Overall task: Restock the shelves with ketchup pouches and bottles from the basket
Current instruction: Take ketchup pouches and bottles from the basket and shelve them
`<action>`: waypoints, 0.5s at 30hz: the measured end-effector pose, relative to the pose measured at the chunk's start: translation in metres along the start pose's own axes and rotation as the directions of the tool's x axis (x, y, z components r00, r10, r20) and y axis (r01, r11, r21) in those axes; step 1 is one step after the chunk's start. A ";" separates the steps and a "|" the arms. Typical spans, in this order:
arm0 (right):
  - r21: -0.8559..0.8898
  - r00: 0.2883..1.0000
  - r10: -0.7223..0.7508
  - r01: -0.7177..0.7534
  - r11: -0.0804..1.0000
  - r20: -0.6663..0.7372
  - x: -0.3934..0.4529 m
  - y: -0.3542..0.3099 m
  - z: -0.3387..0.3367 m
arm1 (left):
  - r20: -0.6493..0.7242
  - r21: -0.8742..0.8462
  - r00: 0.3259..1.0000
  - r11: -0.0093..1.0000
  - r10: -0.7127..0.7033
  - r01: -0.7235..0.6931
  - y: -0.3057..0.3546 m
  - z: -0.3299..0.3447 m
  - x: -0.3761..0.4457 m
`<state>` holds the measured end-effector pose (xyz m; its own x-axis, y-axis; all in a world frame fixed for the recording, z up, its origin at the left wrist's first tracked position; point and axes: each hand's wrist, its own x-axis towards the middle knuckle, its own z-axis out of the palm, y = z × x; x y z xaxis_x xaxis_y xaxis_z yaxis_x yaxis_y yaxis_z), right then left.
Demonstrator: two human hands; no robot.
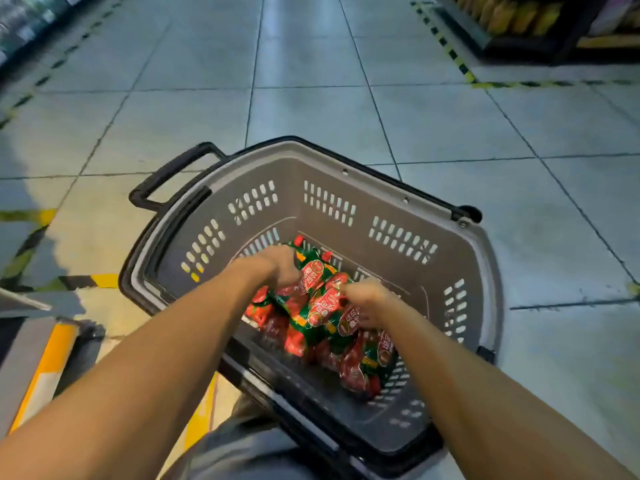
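A heap of glossy red-and-green ketchup pouches (322,313) with red spout caps lies in the bottom of a grey perforated plastic shopping basket (398,209), piled toward its near side. Both bare forearms reach down into the basket. The left hand (277,265) rests on the far left of the heap, its fingers curled down onto the pouches there; the right hand (367,299) is on the right of the heap, its fingers bent around the top of one pouch. How firmly either hand grips cannot be told, since the fingertips are hidden among the pouches. The basket has a black handle (173,174) folded out at its far left, and it stands on a pale tiled floor (311,98). Yellow-and-black striped floor tape (446,46) borders a dark shelf unit (519,26) at upper right.
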<state>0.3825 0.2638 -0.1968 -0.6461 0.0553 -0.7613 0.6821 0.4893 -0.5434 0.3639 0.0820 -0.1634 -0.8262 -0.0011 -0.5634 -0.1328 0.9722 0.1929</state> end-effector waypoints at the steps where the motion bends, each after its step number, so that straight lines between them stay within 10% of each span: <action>1: -0.004 0.999 0.035 -0.035 0.999 0.003 0.012 0.003 0.006 | 0.038 0.028 0.999 1.000 -0.006 0.005 -0.001 0.007 0.014; 15: 0.187 0.955 0.231 -0.196 0.962 -0.184 0.118 0.063 0.042 | 0.166 -0.018 0.974 0.987 -0.153 0.158 -0.018 0.067 0.106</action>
<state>0.3635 0.2646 -0.3357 -0.5228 0.3256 -0.7878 0.8476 0.2969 -0.4398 0.3154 0.0798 -0.2812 -0.6940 -0.1108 -0.7114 -0.2713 0.9555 0.1158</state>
